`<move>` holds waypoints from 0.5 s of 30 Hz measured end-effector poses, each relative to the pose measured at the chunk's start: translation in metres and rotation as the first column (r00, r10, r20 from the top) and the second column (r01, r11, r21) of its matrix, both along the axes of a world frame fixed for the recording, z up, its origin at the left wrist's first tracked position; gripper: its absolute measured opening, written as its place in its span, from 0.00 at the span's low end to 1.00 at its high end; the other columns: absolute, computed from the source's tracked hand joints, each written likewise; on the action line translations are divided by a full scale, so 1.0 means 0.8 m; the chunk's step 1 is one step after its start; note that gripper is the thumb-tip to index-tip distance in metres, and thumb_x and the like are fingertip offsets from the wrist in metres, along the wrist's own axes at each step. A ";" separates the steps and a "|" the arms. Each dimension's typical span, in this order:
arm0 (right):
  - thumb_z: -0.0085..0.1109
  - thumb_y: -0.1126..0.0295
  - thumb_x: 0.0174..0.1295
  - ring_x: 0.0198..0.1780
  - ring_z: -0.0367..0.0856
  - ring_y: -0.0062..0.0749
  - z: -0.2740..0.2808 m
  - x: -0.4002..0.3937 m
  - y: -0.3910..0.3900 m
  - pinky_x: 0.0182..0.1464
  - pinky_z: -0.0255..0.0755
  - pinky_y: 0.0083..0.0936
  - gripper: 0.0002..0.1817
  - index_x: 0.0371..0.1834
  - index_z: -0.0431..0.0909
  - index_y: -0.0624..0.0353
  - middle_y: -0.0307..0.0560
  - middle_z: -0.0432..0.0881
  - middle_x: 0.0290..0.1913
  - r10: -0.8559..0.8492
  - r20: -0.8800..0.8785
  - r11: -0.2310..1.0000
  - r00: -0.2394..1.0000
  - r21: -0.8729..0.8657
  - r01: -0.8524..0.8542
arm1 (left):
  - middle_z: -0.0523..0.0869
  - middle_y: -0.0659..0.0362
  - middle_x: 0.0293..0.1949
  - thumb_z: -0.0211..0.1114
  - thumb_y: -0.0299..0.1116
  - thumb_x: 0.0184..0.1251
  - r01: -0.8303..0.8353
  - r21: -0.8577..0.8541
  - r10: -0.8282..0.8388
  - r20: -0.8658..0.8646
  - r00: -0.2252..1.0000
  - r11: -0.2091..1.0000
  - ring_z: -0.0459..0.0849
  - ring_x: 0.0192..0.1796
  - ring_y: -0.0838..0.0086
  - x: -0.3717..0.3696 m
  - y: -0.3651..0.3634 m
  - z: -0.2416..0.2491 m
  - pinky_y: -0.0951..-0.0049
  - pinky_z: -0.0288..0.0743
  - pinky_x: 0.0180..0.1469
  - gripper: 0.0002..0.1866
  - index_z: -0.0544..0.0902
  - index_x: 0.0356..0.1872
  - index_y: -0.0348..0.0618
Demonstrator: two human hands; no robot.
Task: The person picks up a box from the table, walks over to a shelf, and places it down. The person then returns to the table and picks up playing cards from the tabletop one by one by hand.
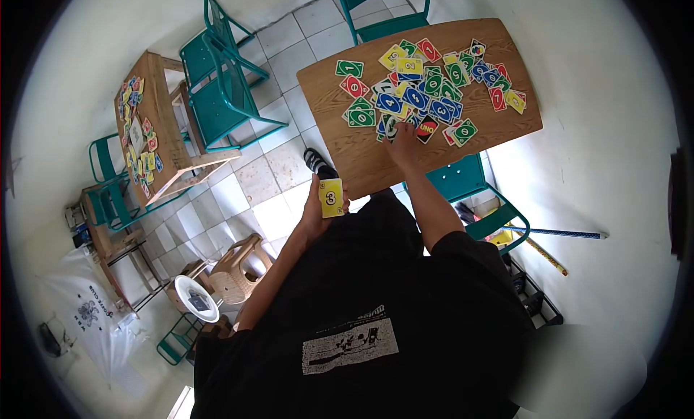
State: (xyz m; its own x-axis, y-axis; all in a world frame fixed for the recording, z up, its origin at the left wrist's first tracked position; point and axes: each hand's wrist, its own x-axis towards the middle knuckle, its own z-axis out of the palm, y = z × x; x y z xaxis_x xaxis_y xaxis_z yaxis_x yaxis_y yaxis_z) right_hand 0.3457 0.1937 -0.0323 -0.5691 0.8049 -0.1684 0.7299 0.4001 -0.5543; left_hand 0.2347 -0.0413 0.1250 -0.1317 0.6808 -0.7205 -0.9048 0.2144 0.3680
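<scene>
My left hand (pixel 312 211) is closed around a yellow UNO card (pixel 330 198) with a 3 on its face, held up beside the table's near left corner. Over the wooden table (pixel 325 152), my right hand (pixel 405 141) reaches into a loose spread of UNO cards. Its fingers are bent together at the edge of a green card (pixel 390 127), partly covering it. Right beside these fingers lies a black card back with the UNO logo (pixel 426 128). Blue cards (pixel 415 98) and green cards (pixel 361 117) overlap around it, face up.
Green metal chairs stand behind the table (pixel 390 25), at its near right (pixel 499 224) and to the left (pixel 224 101). A second wooden table (pixel 163 94) at the left bears more cards. A brown plastic stool (pixel 235 274) and a white round tray (pixel 189 292) are at lower left.
</scene>
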 end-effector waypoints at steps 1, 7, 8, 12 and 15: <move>0.72 0.64 0.52 0.59 0.70 0.49 0.000 -0.002 0.001 0.57 0.71 0.42 0.27 0.52 0.69 0.55 0.50 0.70 0.53 -0.001 0.024 1.000 1.000 -0.011 0.001 | 0.81 0.58 0.26 0.30 0.69 0.73 0.008 -0.008 -0.009 -0.006 1.000 1.000 0.78 0.29 0.69 -0.001 -0.001 0.001 0.70 0.72 0.36 0.41 0.79 0.43 0.38; 0.71 0.65 0.53 0.57 0.71 0.49 0.000 -0.002 0.003 0.54 0.73 0.44 0.24 0.51 0.70 0.55 0.50 0.71 0.51 -0.008 0.018 0.999 1.000 -0.043 0.009 | 0.82 0.57 0.28 0.30 0.69 0.73 0.002 0.042 -0.003 0.023 1.000 0.999 0.80 0.31 0.69 -0.011 -0.003 0.009 0.70 0.74 0.37 0.41 0.79 0.43 0.39; 0.70 0.65 0.53 0.56 0.72 0.49 0.001 -0.001 0.004 0.53 0.73 0.44 0.24 0.50 0.70 0.55 0.50 0.72 0.50 -0.006 0.025 0.999 1.000 -0.047 0.007 | 0.82 0.57 0.28 0.30 0.69 0.73 -0.002 0.027 0.002 0.008 1.000 1.000 0.80 0.32 0.68 -0.013 -0.002 0.011 0.70 0.74 0.37 0.42 0.79 0.43 0.39; 0.65 0.65 0.56 0.54 0.73 0.49 0.004 0.002 0.001 0.51 0.73 0.44 0.15 0.44 0.73 0.55 0.50 0.73 0.47 0.040 0.009 0.999 0.999 0.032 -0.040 | 0.82 0.56 0.29 0.30 0.70 0.72 -0.014 -0.010 0.013 -0.019 1.000 1.000 0.81 0.33 0.68 -0.014 0.003 0.017 0.69 0.76 0.39 0.42 0.79 0.43 0.38; 0.62 0.65 0.57 0.53 0.73 0.49 0.018 0.007 0.001 0.49 0.73 0.44 0.11 0.39 0.74 0.57 0.51 0.73 0.45 0.110 0.046 0.993 0.993 0.034 -0.112 | 0.82 0.56 0.30 0.31 0.70 0.72 -0.012 0.005 0.012 -0.009 1.000 1.000 0.81 0.33 0.68 -0.010 0.005 0.011 0.69 0.77 0.40 0.42 0.79 0.43 0.38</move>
State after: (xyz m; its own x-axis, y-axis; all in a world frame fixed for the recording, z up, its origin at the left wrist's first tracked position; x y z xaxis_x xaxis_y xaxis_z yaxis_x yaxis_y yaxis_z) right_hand 0.3513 0.1945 -0.0183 -0.6480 0.7431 -0.1672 0.7032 0.4994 -0.5060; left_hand 0.2264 -0.0373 0.1342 -0.1462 0.6830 -0.7157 -0.9041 0.2014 0.3769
